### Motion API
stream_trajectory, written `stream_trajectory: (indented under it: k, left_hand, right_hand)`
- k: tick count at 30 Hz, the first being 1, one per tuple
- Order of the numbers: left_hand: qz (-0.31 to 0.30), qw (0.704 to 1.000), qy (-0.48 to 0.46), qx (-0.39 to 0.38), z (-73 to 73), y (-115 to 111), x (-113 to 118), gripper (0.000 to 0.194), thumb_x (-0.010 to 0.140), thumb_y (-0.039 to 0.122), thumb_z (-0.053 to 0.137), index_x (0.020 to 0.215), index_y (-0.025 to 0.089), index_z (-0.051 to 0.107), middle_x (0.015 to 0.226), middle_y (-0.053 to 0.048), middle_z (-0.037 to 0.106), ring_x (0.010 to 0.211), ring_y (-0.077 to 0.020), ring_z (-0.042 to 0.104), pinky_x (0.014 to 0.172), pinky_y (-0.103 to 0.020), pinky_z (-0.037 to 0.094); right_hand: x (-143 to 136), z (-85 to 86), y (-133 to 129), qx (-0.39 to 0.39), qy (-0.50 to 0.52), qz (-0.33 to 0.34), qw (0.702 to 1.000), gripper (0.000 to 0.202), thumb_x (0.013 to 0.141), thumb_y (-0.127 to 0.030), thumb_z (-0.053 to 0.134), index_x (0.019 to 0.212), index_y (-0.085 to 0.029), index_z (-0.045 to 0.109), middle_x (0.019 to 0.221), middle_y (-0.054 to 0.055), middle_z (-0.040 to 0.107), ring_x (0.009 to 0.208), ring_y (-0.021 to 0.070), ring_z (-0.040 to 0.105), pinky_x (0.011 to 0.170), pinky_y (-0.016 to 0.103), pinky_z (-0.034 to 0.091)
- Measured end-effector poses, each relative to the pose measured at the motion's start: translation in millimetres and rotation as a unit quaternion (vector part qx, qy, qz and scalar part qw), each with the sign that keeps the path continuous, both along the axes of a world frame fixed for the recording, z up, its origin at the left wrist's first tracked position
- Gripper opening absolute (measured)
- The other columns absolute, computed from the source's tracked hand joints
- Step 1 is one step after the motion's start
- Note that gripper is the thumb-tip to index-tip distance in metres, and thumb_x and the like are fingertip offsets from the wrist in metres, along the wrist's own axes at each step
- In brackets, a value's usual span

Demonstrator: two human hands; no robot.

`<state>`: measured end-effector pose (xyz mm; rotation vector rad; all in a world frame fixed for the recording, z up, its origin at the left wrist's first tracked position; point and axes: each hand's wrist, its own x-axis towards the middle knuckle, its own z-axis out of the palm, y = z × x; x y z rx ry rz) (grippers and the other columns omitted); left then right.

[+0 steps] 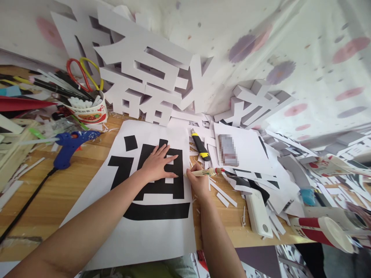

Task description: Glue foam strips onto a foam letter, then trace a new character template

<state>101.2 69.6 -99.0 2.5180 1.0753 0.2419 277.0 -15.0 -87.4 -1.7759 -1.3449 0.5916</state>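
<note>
While the right hand point(198, 179) is closed around a pen point(204, 172), its fingers clamped near the writing end, the left hand point(156, 164) lies palm down with fingers spread apart on a white sheet point(162, 245). The pen slants nearly flat, its point by the right side of the large black character point(156, 211) printed on the sheet, and its colourful end sticks out to the right. Both hands are close together, the left one over the upper middle of the character, the right at the sheet's right edge. That edge runs beside cut paper scraps point(223, 193); a yellow and black utility knife point(199, 146) lies just beyond the pen. Farther right are a pixelated rectangular object point(228, 150) on white paper, a white power bank point(259, 213) and a red and white cup point(321, 231) near the table's front edge, which the sheet overhangs. To the left, bare wood of the table point(77, 189) opens between the sheet and a blue glue gun point(68, 148), whose black cord trails toward the front. Behind that stands a tub point(90, 112) of pens and scissors, and large white cut-out characters point(145, 65) stand close behind the sheet's far edge.
</note>
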Motion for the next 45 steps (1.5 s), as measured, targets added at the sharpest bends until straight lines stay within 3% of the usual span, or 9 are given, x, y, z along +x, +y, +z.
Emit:
stream_trajectory:
  k: [7,18,45]
  left_hand:
    - [0.001,1.000,-0.003,0.002,-1.3,0,0,0.083,0.065,0.079,0.036,0.133,0.032,0.035,0.149,-0.003,0.009,0.135,-0.0267,0.005,0.108,-0.044,0.003]
    - [-0.001,1.000,-0.003,-0.008,0.0,0,0,0.085,0.064,0.080,0.034,0.134,0.032,0.033,0.149,-0.004,0.007,0.135,-0.0263,0.002,0.108,-0.044,0.003]
    - [-0.003,1.000,-0.003,-0.002,-1.6,0,0,0.084,0.065,0.079,0.035,0.134,0.032,0.034,0.149,-0.003,0.008,0.135,-0.0266,0.003,0.108,-0.044,0.003]
  right_hand:
    - [1,0.7,0,-0.012,0.019,0.006,1.000,0.023,0.069,-0.023,0.051,0.056,-0.021,0.032,0.054,-0.007,0.033,0.053,0.0095,0.033,0.054,0.024,0.026]
    - [-7,3.0,-18,0.002,0.035,-0.028,0.999,0.025,0.073,-0.032,0.051,0.058,-0.021,0.034,0.055,-0.007,0.035,0.052,0.0096,0.035,0.053,0.024,0.027]
    - [-6,-2.5,-11,0.001,0.023,-0.044,0.999,0.027,0.070,-0.035,0.052,0.057,-0.022,0.032,0.053,-0.007,0.035,0.052,0.0101,0.036,0.053,0.024,0.028]
